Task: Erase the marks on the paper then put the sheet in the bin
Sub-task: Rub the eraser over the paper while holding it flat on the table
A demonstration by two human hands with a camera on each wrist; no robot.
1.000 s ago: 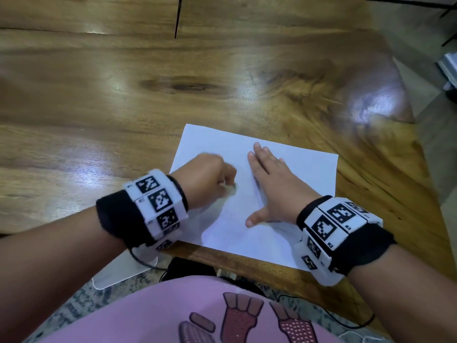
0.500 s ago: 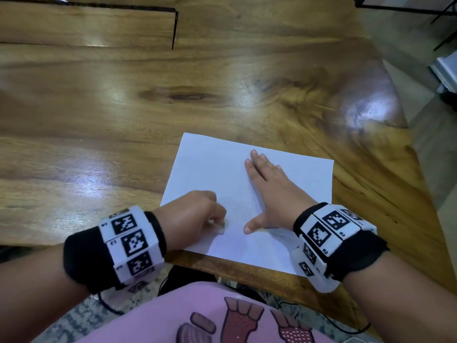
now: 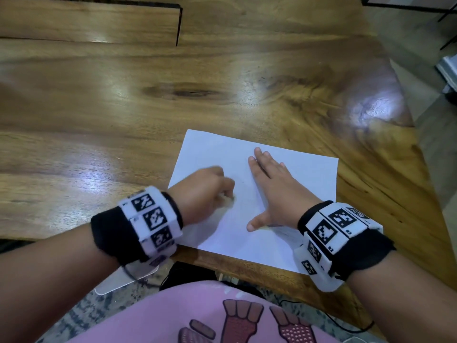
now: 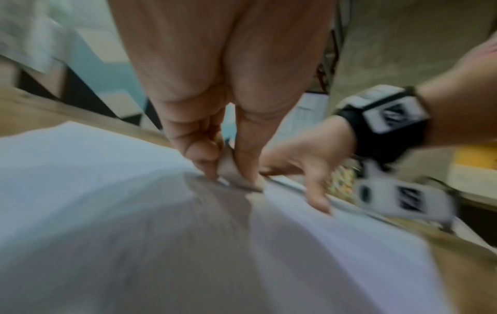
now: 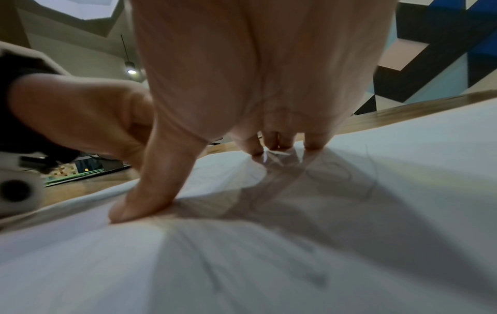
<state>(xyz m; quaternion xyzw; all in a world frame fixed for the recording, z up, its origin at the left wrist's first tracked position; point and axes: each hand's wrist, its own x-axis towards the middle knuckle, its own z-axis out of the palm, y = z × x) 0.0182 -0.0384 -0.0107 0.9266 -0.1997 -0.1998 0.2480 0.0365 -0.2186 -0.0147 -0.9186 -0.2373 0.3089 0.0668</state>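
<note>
A white sheet of paper (image 3: 296, 174) lies on the wooden table (image 3: 123, 107) near its front edge. My left hand (image 3: 217, 191) pinches a small pale eraser (image 3: 228, 201) and presses it on the sheet's left half; the eraser (image 4: 228, 170) shows between thumb and fingers in the left wrist view, blurred. My right hand (image 3: 269, 184) lies flat on the paper with fingers straight and thumb spread, holding the sheet down. Faint pencil marks (image 5: 330, 172) show on the paper (image 5: 403, 148) just past the right fingertips (image 5: 285, 142). No bin is in view.
The table's right edge slopes off toward a tiled floor (image 3: 420, 58). A dark slot (image 3: 179, 26) splits the tabletop at the back. Cables (image 3: 346, 325) and a white device (image 3: 116, 280) hang below the front edge by my lap.
The left hand with the eraser has rubbed back and forth over the paper's left half, toward me and then away again. The right hand has stayed flat on the sheet.
</note>
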